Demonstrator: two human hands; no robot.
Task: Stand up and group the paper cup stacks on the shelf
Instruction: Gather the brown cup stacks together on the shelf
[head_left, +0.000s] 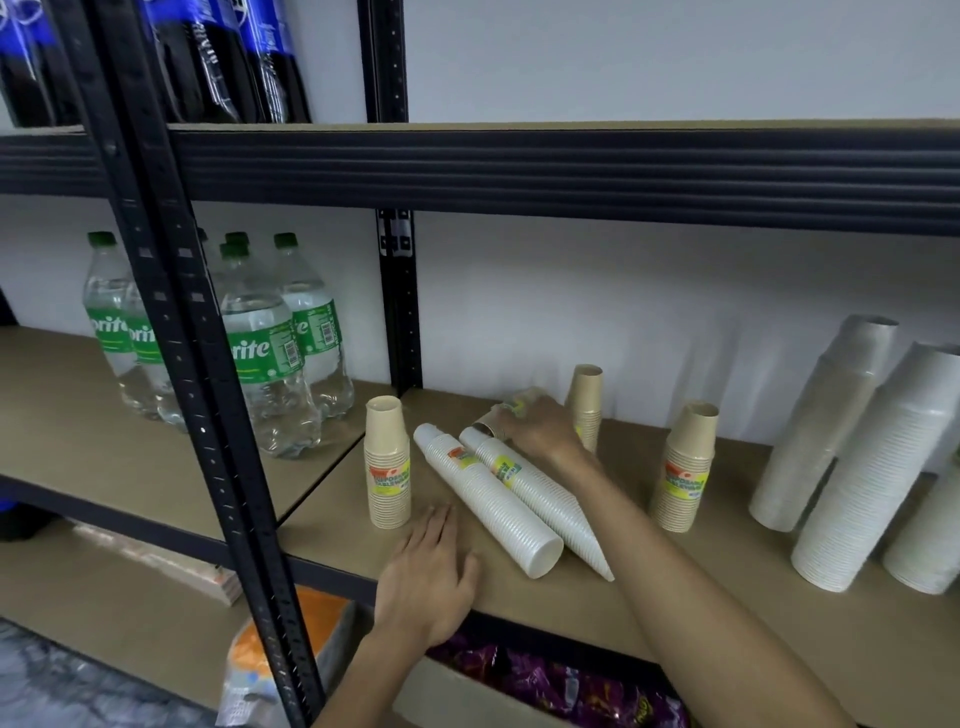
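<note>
Two long white cup stacks lie side by side on the brown shelf (675, 603): the left one (488, 501) and the right one (545, 506). Behind them a short tan cup stack (493, 425) lies on its side, and my right hand (540, 428) is closed over it. Three tan cup stacks stand upright: one at the left (387, 462), one behind my hand (586, 400), one to the right (684, 467). My left hand (428, 571) rests flat on the shelf's front edge, fingers apart, holding nothing.
Large white cup stacks (872, 467) lean against the wall at the right. Sprite bottles (270, 353) stand on the neighbouring shelf to the left, beyond a black upright post (208, 364). Dark cola bottles (218, 62) fill the shelf above. Snack packets (545, 680) sit below.
</note>
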